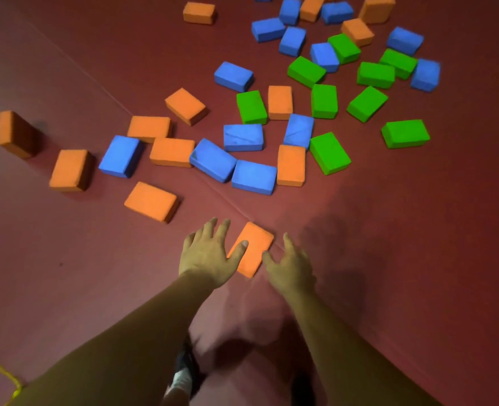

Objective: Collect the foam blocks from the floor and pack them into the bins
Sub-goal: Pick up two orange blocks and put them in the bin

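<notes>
Several orange, blue and green foam blocks lie scattered over a dark red floor mat. The nearest orange block lies flat just in front of me. My left hand is spread open at its left side, the thumb lying on the block's top. My right hand hovers open at the block's right edge, fingers relaxed and near its corner. Neither hand grips it. Another orange block lies further left, and a blue block beyond. No bin is in view.
An orange block stands on end at the far left. A seam in the mat runs diagonally from upper left toward my hands. A yellow cord lies at the lower left. My shoe shows between my arms.
</notes>
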Tool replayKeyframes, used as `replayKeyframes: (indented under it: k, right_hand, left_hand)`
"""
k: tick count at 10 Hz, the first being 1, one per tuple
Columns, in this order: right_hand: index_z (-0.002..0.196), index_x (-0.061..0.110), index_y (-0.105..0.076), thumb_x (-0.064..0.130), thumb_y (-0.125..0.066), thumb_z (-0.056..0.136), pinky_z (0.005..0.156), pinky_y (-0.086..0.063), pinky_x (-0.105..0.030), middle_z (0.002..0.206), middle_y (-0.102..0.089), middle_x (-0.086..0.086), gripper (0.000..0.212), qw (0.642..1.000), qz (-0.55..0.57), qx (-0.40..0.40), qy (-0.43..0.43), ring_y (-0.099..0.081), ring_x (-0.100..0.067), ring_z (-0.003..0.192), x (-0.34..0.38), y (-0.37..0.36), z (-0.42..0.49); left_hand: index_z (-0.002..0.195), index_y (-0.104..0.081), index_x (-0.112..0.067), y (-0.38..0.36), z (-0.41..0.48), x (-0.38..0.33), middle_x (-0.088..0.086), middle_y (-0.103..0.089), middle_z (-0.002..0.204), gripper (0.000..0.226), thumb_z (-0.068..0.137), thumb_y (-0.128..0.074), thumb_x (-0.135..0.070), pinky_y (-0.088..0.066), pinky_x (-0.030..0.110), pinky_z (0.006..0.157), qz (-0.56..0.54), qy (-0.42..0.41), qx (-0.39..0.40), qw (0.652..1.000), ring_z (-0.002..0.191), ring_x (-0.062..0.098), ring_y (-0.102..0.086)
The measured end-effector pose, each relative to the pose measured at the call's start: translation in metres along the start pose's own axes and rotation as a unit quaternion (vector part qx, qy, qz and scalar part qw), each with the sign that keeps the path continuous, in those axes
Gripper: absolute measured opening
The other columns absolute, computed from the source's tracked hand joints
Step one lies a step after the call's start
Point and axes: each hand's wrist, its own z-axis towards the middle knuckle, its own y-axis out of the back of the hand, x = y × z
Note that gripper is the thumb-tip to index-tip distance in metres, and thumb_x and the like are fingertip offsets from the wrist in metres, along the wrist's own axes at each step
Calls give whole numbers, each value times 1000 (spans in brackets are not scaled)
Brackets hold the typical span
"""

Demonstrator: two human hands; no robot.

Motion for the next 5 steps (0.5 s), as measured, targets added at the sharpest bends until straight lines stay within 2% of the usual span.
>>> replayKeyframes:
  k: [1,3,4,5]
  right_hand:
    - [157,36,-24,60,-53,89,108,-41,-51,155,-40,-12,77,1000,8,-1,-29,-42,-37,137,18,-61,38]
    - [159,41,-14,62,-52,90,105,-40,-50,154,-36,-16,81,994,-1,24,-105,-38,-39,134,4,-176,121]
    - [158,32,-21,58,-55,92,106,-44,-48,148,-46,-14,79,994,12,31,-102,-46,-37,131,-20,-225,163]
    - [160,22,-19,47,-54,99,112,-39,-46,154,-38,-19,75,993,9,47,-109,-41,-39,137,-33,-260,200]
  left_hand:
    - [160,-22,-28,-25,49,40,4,-21,166,75,97,-26,-69,-14,43,123,-4,-18,8,1000,151,22,-22]
    - [160,-15,-32,-138,127,110,6,-16,167,78,95,-26,-73,-10,44,125,3,-14,45,999,152,24,-18]
    - [161,-14,-33,-205,171,135,6,-15,168,79,94,-26,-74,-10,46,124,2,6,60,998,153,25,-16]
    - [160,-14,-33,-289,213,171,4,-13,168,80,93,-26,-75,-10,50,124,5,2,56,998,154,25,-14]
